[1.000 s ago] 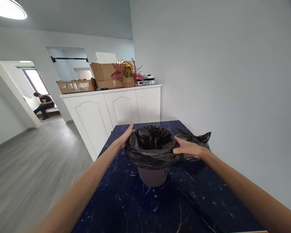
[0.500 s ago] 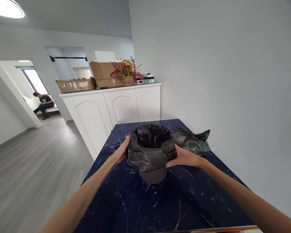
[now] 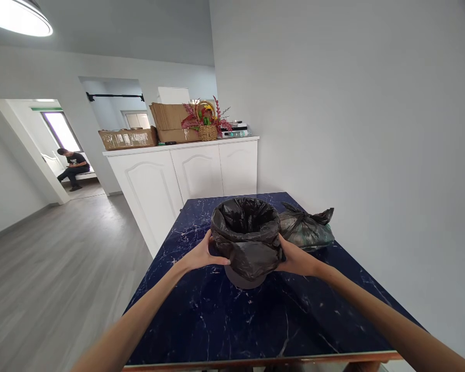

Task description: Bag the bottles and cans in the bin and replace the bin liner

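Note:
A small grey trash can stands upright on the dark blue marbled table. Its mouth is lined with a black garbage bag, folded over the rim and hanging loosely outside. My left hand grips the left side, thumb laid along the front of the hanging plastic, other fingers partly hidden behind. On the opposite side, my right hand presses against the bag, most of its fingertips out of sight. Just beyond that hand lies a knotted, filled black bag.
The table meets a grey wall on the right. Beyond it a white cabinet carries cardboard boxes, a flower basket and a clear bottle. A person sits in the room at far left.
My left hand has slid down and forward round the can's side, its thumb now in front. The bag's overhang sits tighter round the rim. The view has shifted slightly.

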A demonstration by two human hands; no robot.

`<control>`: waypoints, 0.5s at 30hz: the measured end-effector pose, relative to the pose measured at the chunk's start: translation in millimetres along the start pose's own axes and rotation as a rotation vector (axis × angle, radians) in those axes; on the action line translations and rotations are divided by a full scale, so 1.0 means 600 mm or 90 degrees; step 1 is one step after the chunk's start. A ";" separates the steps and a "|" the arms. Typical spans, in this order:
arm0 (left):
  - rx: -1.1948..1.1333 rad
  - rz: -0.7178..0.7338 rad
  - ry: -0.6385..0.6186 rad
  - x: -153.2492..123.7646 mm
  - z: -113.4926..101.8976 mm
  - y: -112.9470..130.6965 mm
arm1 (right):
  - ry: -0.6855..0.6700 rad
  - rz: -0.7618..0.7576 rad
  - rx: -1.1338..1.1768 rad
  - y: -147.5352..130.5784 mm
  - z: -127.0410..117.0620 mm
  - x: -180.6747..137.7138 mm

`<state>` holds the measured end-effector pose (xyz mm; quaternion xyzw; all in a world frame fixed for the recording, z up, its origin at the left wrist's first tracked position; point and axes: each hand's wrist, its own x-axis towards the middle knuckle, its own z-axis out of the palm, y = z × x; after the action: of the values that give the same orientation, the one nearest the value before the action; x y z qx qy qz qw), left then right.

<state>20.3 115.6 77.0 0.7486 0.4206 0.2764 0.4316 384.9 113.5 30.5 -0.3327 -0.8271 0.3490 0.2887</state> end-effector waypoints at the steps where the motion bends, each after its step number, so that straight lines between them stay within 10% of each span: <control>1: 0.009 0.004 -0.002 -0.002 0.001 -0.002 | -0.001 0.000 -0.013 0.003 -0.001 -0.003; 15: 0.104 -0.042 -0.023 -0.034 0.000 -0.031 | 0.048 0.060 -0.212 0.064 -0.007 -0.048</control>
<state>3.0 102.6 59.6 0.7720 0.4585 0.2130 0.3853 418.9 114.2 -3.7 -0.4271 -0.8456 0.2077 0.2435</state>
